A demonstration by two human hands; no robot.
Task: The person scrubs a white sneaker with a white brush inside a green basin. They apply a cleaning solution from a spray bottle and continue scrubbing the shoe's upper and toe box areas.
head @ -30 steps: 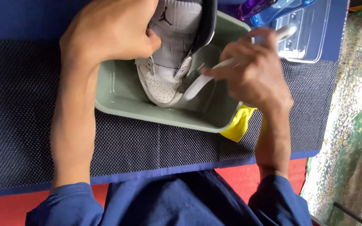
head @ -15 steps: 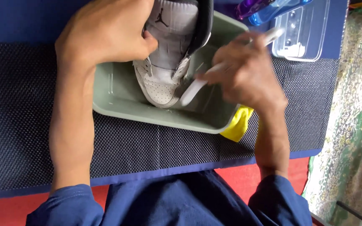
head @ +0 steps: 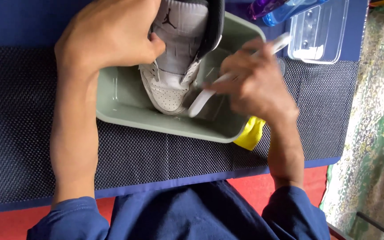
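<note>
Left hand (head: 107,38), fingers clamped on white sneaker (head: 174,66) standing toe-down in green basin (head: 125,113). Right hand (head: 256,86), fingers closed on white brush (head: 210,91). Risk: hard scrubbing tips basin, splashing toward 6 o'clock.

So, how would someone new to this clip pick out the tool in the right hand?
Start at the grey-green tub on the dark mesh mat, where the left hand steadies a white sneaker. The right hand grips a long white brush, its rounded head beside the shoe's toe. It is the only slim white stick here.
</note>
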